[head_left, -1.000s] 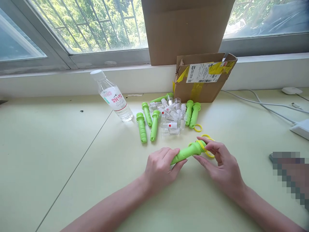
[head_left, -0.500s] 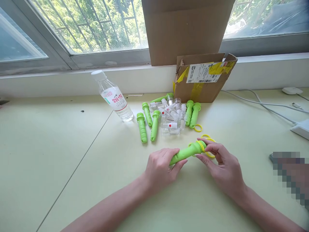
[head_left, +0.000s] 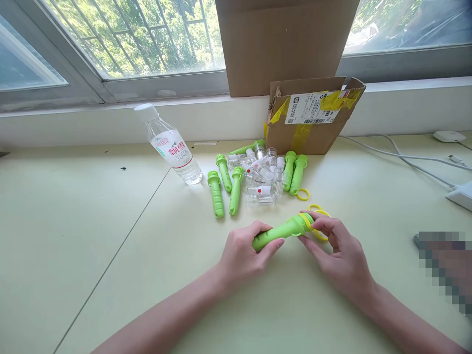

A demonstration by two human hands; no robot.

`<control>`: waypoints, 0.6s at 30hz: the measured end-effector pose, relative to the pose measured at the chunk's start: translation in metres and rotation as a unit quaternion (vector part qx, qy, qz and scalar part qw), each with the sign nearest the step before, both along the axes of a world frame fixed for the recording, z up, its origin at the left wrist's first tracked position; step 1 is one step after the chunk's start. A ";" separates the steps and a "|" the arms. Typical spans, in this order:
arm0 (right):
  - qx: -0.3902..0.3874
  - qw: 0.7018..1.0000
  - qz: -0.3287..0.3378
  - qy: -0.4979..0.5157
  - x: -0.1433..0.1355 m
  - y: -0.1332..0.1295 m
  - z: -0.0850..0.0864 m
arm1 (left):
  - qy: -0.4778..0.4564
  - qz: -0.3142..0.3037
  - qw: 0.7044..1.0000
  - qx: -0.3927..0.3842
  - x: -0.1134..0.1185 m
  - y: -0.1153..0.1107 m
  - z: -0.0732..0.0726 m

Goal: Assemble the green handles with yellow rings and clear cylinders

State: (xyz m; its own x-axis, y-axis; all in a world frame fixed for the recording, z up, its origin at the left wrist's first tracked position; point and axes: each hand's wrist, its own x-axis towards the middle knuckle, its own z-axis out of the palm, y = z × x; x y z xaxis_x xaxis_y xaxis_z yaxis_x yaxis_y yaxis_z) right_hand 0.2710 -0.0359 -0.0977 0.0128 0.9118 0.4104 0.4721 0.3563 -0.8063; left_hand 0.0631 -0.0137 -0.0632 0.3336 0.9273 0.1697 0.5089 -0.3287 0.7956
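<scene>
My left hand (head_left: 247,250) is closed around the narrow end of a green flashlight-shaped plastic tube (head_left: 280,232), held slanting up to the right above the table. A yellow ring (head_left: 307,221) sits around its wider, threaded end. My right hand (head_left: 341,250) pinches that ring and the tube's end between fingers and thumb. Beneath and behind the right fingers lie more yellow rings (head_left: 323,213), partly hidden. Another yellow ring (head_left: 303,194) lies apart, a little farther back.
More green tubes (head_left: 216,195) lie around a pile of clear plastic threaded pieces (head_left: 263,184). A water bottle (head_left: 173,150) stands at left, a cardboard box (head_left: 309,123) behind. White cables (head_left: 405,153) run along the right. At the right edge is a blurred-out patch (head_left: 448,265).
The green tube has shifted slightly left with my left hand. My right fingers stay at the ringed end. The camera view has moved a little.
</scene>
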 end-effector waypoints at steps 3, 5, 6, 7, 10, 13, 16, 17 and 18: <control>0.011 1.000 -0.019 -0.006 0.000 0.000 -0.002 | -0.005 -0.005 1.000 -0.020 0.000 0.001 0.001; 0.022 1.000 -0.019 -0.006 0.000 0.000 -0.002 | -0.009 -0.008 0.999 -0.034 0.000 0.001 0.001; 0.027 0.999 -0.019 -0.004 0.000 0.000 -0.002 | -0.012 -0.010 0.999 -0.040 0.000 0.001 0.002; 0.032 0.999 -0.019 -0.003 0.000 0.000 -0.002 | -0.015 -0.011 0.999 -0.046 -0.001 0.002 0.002; 0.040 0.999 -0.022 -0.004 0.000 0.000 -0.001 | -0.020 -0.015 0.998 -0.055 -0.001 0.003 0.002; 0.047 0.998 -0.032 -0.006 -0.001 0.000 0.000 | -0.022 -0.019 0.999 -0.038 -0.001 0.004 0.001; 0.054 0.998 -0.039 -0.003 -0.002 0.000 0.000 | -0.017 0.004 1.000 0.002 0.000 0.004 -0.001; 0.056 0.998 -0.039 -0.001 -0.002 0.000 0.000 | -0.015 0.014 1.000 0.018 0.000 0.004 -0.002; 0.056 0.998 -0.038 -0.001 -0.003 -0.001 -0.001 | -0.013 0.023 0.999 0.034 0.000 0.004 -0.004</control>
State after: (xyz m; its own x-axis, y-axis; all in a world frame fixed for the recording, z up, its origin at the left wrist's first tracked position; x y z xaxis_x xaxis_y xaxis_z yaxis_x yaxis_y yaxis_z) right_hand 0.2685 -0.0364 -0.0982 0.0785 0.8571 0.5092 0.5022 0.4072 -0.7628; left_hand 0.0631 -0.0098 -0.0668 0.2863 0.9273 0.2410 0.5036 -0.3596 0.7855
